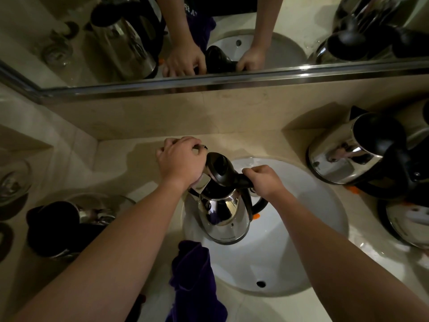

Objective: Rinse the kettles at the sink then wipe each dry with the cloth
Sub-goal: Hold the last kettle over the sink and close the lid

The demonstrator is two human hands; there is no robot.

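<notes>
Steel kettle [224, 210] over sink [325, 228] | R hand [264, 180] fingers grip handle | L hand [180, 162] fingers curled, tap

Kettle [226, 214] base band: a line of small print, too small to read.
Shirt in the mirror [197, 13]: white letters, reversed and cut off, not legible as a word.
Other kettles: no readable marks.

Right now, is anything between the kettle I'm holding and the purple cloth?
Nothing visible. The kettle hangs over the sink, and the cloth is draped over the basin's near-left rim just below it, with open basin between them.
</notes>
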